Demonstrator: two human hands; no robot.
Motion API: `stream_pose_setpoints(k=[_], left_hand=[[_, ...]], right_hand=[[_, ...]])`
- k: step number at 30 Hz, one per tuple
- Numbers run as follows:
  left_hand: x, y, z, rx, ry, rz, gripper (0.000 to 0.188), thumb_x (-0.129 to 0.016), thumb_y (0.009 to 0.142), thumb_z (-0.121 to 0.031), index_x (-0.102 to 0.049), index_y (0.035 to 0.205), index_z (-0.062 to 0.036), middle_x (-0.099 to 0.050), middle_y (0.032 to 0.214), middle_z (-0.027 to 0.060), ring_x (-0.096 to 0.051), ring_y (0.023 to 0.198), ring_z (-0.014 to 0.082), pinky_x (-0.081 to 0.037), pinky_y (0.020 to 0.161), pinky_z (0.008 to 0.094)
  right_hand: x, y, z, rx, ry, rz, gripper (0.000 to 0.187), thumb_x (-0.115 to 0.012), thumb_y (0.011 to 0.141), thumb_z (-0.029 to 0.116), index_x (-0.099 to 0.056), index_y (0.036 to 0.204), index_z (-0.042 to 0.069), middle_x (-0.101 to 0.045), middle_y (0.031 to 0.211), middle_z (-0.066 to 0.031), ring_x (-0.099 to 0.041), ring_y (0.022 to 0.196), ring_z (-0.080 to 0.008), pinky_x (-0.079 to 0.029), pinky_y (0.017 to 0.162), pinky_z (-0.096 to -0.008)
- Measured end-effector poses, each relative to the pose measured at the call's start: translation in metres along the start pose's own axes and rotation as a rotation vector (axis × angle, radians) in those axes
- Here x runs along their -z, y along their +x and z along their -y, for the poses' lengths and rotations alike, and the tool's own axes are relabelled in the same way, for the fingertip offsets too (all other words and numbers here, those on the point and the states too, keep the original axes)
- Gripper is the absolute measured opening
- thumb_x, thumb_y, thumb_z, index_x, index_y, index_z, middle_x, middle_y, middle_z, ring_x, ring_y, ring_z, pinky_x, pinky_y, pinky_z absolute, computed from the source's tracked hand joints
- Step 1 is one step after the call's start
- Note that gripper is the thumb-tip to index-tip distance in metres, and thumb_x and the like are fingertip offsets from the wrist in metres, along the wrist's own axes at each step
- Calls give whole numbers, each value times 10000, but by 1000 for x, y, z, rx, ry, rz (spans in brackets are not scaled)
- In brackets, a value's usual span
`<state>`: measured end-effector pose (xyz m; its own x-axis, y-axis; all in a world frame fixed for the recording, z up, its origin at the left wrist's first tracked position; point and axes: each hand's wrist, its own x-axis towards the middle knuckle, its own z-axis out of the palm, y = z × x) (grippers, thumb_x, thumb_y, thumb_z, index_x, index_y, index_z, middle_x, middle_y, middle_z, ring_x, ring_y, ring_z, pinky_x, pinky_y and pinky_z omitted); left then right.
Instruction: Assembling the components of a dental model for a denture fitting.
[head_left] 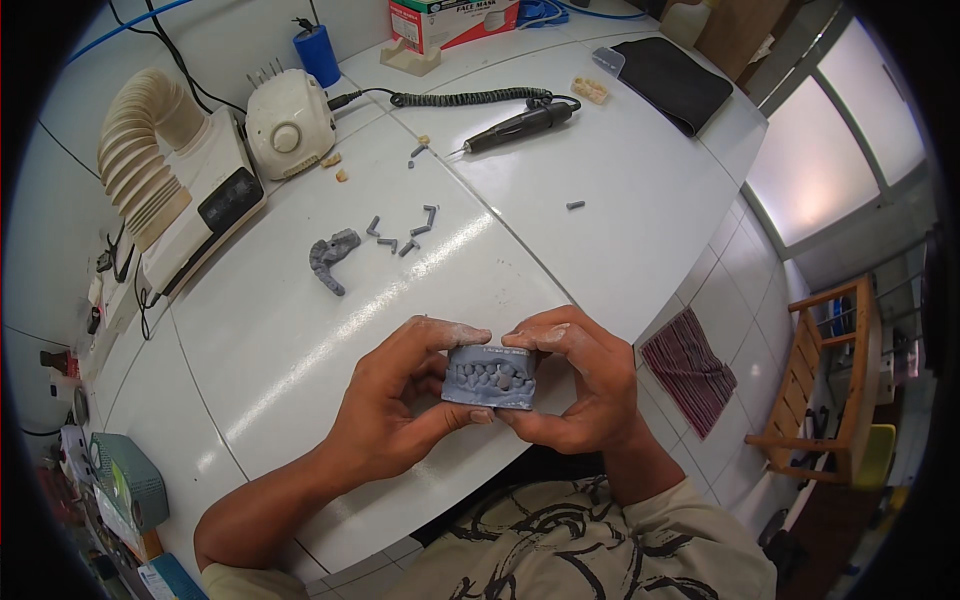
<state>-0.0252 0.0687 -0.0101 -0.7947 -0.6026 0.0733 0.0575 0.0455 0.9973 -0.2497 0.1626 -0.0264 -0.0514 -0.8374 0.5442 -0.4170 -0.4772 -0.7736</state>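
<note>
A grey dental model [488, 377] with upper and lower teeth set together is held between both hands near the table's front edge. My left hand [395, 390] grips its left side, thumb along the bottom and a finger on top. Around its right side curls my right hand [590, 375], with pale dust on the fingers. Beyond them lies a loose grey arch-shaped dental piece [331, 261]. Several small grey pegs, some bent [388, 244], are scattered to its right, and a single short peg [575, 205] lies farther right.
A black handpiece [520, 126] with a coiled cord runs to a white control box [290, 125]. Left of that stands a white unit with a ribbed hose [150, 150]. A mask box [450, 22], a black mat [675, 82] and a tooth-coloured piece [590, 90] are at the back.
</note>
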Motion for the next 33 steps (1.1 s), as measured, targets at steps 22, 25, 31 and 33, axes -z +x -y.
stream_pose_setpoints(k=[22,25,31,33], left_hand=[[-7,-1,-13,-160,502,-11,644,-917,825,-55,-663,1418,-55,-633,1271,148,-706,1072,234,-632,862,348],[-7,-1,-14,-198,568,-25,660,-920,811,-60,-664,1420,-63,-657,1245,150,-716,1073,260,-624,895,362],[-6,-1,-9,-236,698,-70,656,-926,745,-14,-687,1352,-81,-693,1257,137,-729,1129,323,-619,938,403],[-4,-1,-9,-249,713,-70,622,-920,769,-27,-680,1341,-67,-677,1258,144,-723,1119,328,-620,920,413]], right_hand=[[1,-2,0,29,0,14,498,-885,697,174,-705,1105,-46,-736,1089,-197,-765,940,-272,-623,812,-346],[-1,-3,-1,64,-4,-3,500,-892,693,169,-706,1106,-43,-735,1088,-195,-771,947,-276,-631,815,-361],[-6,-1,6,76,-77,28,539,-910,669,101,-697,1148,-24,-729,1117,-190,-771,945,-305,-640,817,-370],[-7,1,9,99,-123,49,575,-916,649,70,-688,1170,-17,-721,1138,-182,-767,952,-311,-645,813,-375]])
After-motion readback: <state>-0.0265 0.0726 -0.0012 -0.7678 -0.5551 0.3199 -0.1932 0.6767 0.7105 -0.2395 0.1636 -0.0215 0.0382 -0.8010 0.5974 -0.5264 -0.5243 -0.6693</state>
